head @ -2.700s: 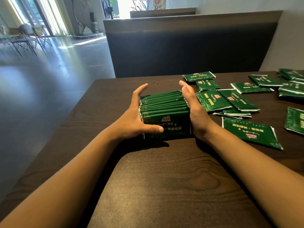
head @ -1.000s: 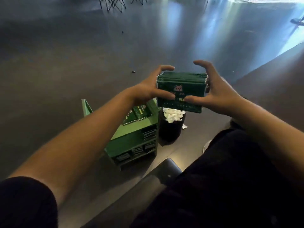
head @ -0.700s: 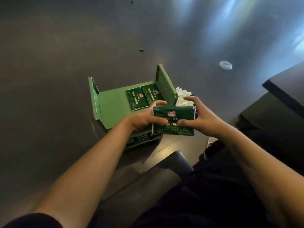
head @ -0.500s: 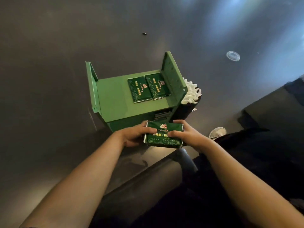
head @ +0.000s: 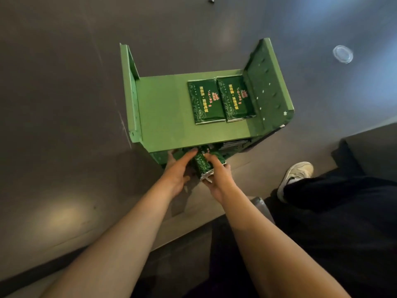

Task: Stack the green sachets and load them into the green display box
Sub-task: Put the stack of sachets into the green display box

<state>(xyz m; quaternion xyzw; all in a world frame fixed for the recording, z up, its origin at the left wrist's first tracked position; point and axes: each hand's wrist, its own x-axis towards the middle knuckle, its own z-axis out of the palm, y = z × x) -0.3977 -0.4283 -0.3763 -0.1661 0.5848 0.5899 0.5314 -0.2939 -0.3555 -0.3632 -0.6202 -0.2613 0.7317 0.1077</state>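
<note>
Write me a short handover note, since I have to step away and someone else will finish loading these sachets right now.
Left hand and right hand both grip the stack of green sachets, holding it at the front opening of the green display box on the floor.
Two loose sachets lie side by side on the box's top shelf, near its right wall.
Done: stack gathered and brought to the box.
Left: push the stack fully into the front slot and let go. How much room is inside is hidden from this view.
</note>
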